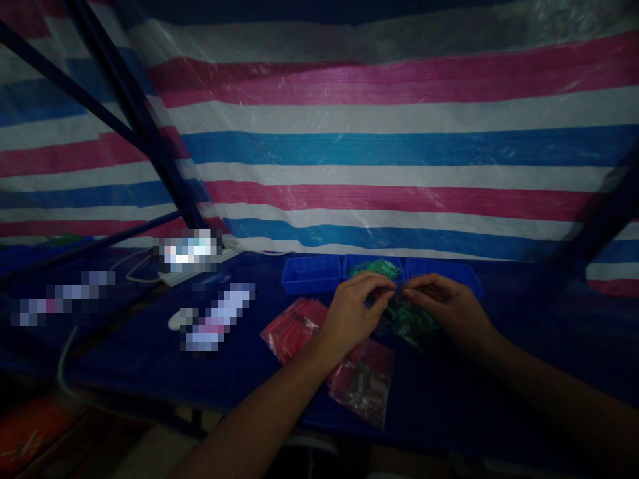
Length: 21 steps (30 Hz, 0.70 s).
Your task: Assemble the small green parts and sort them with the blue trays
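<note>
My left hand (355, 306) and my right hand (442, 303) meet over the dark blue table (150, 359), fingers pinched together on a small green item (399, 293) between them. Under the hands lies a heap of green packets (407, 322). Red see-through bags lie near my left wrist: one pile (292, 329) to its left and one bag (362, 382) below it. The light is dim, so the item in my fingers is hard to make out.
Three blue bins stand in a row behind the hands: the left one (310, 274), the middle one (374, 267) with green pieces, and the right one (449, 274). A white power strip (200, 266) and cable lie at left. A striped tarpaulin (379, 146) hangs behind.
</note>
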Each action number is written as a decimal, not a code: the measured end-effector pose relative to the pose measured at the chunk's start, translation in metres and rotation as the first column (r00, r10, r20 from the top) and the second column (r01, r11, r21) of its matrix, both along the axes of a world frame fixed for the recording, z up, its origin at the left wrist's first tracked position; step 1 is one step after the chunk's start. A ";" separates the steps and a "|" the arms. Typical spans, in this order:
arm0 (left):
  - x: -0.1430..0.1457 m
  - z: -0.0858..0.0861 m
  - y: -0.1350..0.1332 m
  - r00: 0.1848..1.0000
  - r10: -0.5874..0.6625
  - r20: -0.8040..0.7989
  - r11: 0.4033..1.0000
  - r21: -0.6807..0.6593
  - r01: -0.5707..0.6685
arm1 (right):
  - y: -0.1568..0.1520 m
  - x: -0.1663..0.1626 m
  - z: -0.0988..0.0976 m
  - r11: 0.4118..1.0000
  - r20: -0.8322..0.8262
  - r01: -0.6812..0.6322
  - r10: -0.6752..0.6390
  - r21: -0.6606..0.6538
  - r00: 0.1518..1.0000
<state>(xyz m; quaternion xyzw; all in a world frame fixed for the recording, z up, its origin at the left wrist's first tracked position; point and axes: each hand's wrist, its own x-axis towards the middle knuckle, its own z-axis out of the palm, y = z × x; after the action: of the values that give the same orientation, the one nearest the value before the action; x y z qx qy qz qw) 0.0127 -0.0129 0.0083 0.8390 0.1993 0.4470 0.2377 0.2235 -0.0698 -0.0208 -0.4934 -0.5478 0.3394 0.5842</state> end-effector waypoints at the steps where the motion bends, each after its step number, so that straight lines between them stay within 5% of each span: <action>1: 0.000 0.000 0.000 1.000 -0.002 0.005 1.000 0.010 0.002 | 0.000 0.000 -0.001 1.000 -0.017 -0.004 0.004 -0.009 1.000; 12: 0.002 -0.007 0.001 0.989 -0.038 -0.146 0.995 0.090 0.051 | -0.002 -0.002 -0.002 1.000 -0.109 -0.020 0.017 -0.021 0.994; 18: 0.001 -0.002 0.002 0.997 0.062 -0.054 0.998 -0.008 -0.062 | -0.005 -0.004 0.002 0.999 -0.044 -0.030 0.032 0.026 0.999; 21: 0.001 -0.001 0.002 1.000 0.025 -0.009 1.000 -0.018 -0.025 | -0.003 -0.003 -0.001 0.995 -0.005 0.025 -0.024 0.102 1.000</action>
<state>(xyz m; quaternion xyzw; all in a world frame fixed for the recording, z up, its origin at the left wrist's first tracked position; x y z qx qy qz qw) 0.0136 -0.0112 0.0077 0.8362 0.2147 0.4445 0.2390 0.2200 -0.0729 -0.0221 -0.4690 -0.5572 0.3049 0.6137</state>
